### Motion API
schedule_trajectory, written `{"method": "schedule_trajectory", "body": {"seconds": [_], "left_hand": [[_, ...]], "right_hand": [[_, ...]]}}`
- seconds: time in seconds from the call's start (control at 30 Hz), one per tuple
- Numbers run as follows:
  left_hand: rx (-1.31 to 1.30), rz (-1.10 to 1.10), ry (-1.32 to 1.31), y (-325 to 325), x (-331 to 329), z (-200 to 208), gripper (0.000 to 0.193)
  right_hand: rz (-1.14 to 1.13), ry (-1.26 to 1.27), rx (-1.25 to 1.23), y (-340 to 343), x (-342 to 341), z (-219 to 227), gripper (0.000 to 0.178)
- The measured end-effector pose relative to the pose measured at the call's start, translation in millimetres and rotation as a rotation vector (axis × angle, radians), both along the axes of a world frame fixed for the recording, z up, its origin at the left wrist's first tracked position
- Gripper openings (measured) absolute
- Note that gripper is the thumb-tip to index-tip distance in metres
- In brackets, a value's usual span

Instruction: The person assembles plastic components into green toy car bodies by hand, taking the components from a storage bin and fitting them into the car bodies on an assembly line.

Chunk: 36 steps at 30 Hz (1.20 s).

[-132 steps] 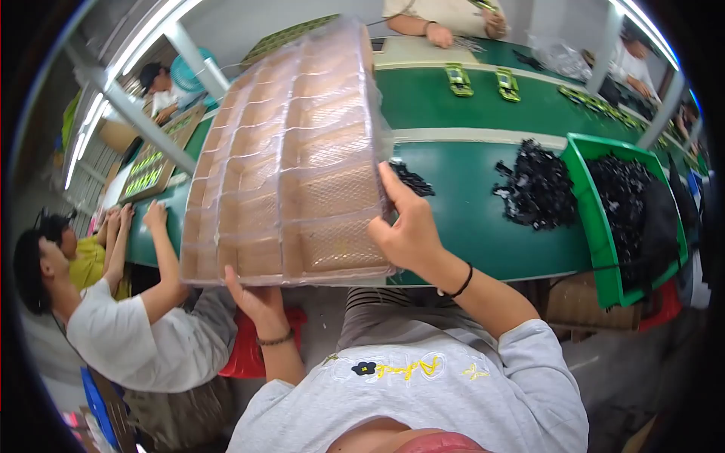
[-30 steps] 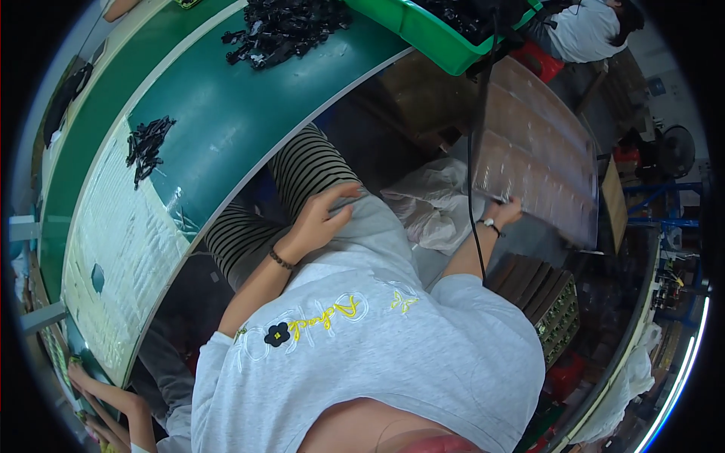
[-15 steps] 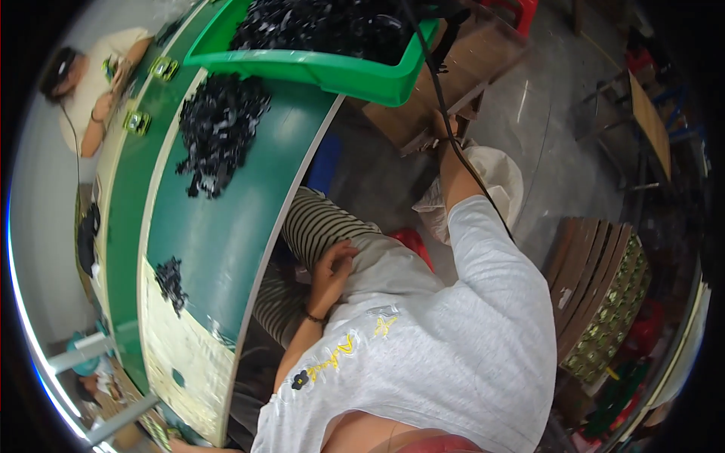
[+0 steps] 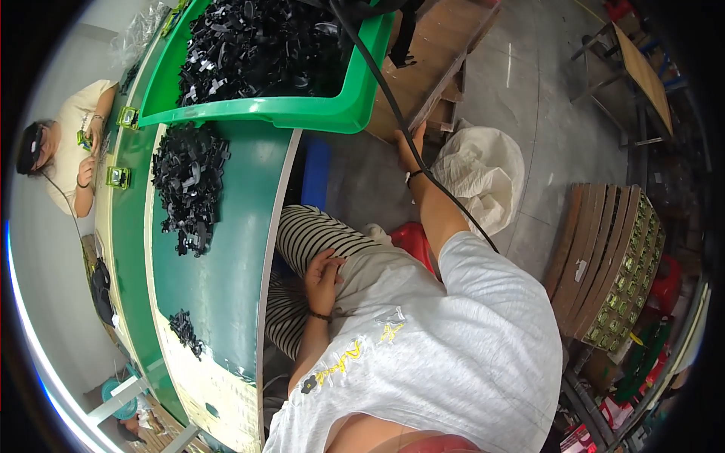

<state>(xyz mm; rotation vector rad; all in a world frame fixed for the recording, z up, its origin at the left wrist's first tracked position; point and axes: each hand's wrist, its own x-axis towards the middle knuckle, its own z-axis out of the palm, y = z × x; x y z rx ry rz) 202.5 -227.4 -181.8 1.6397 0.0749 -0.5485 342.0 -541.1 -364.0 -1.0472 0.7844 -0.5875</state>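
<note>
- Shifted since the earliest frame: brown tray (image 4: 427, 57), up over the table in both hands then, is now low at 1 o'clock, beyond the bin's edge.
- Right hand (image 4: 410, 147) at the tray's near corner, touching it by the look; fingers partly hidden, can't tell how firm the grip is.
- Black cable (image 4: 445, 190) crosses in front of that hand.
- Left hand (image 4: 322, 281) at 7 o'clock on the lap, fingers loosely bent, nothing seen in it.
- Handling, my judgement: a wide tray twists one-handed; fingers well under the edge, left hand supporting, cable kept clear.
- Around: white sack (image 4: 483, 177) at 2, tray stack (image 4: 604, 264) past 3, green bin (image 4: 257, 112) at 11, black parts (image 4: 189, 189) on the table (image 4: 226, 294) toward 9.
</note>
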Motion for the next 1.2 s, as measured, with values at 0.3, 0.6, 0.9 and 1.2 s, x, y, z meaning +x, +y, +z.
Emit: {"method": "schedule_trajectory", "body": {"seconds": [0.3, 0.6, 0.9, 1.2], "left_hand": [[-0.042, 0.083, 0.036, -4.8, -0.5, -4.8, 0.026], [0.002, 0.111, 0.071, -16.6, 7.9, 0.6, 0.026], [0.011, 0.074, 0.045, -23.8, 13.4, -2.2, 0.025], [0.036, 0.104, 0.034, -24.5, 14.3, 2.6, 0.025]], "right_hand": [[0.113, 0.071, -0.013, -192.1, 7.4, 21.7, 0.047], [0.156, 0.005, 0.293, -240.9, 41.7, 23.2, 0.047], [0.235, 0.396, 0.038, -228.1, 37.0, 9.7, 0.097], [0.189, 0.330, -0.409, -170.5, 9.4, -24.5, 0.075]]}}
